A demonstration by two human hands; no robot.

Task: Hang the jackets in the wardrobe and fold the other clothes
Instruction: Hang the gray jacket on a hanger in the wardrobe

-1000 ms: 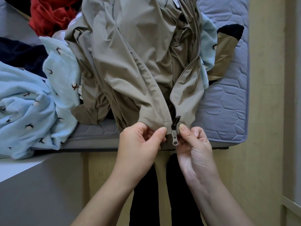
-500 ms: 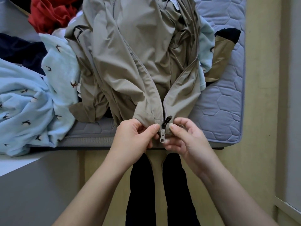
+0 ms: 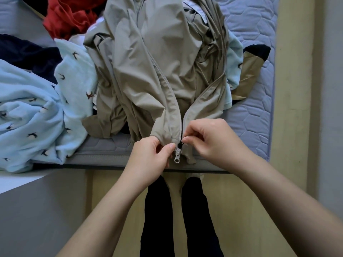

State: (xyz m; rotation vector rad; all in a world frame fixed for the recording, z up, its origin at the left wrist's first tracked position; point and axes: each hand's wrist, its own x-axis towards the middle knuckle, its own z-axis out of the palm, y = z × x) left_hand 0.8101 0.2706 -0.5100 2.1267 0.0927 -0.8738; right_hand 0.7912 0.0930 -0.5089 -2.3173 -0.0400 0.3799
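1. Our left hand [image 3: 151, 160] pinches the jacket [image 3: 157, 75] between thumb and curled fingers.
2. Our right hand [image 3: 213, 143], just beside, pinches it too, knuckles up.
3. Both bare forearms [image 3: 104, 216] reach forward, converging.

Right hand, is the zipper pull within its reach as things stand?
Probably yes. The zipper pull hangs uncovered at the hem of the beige jacket, between the hands. The right hand pinches the fabric just beside it, so it must release first; the left hand holds the other side.
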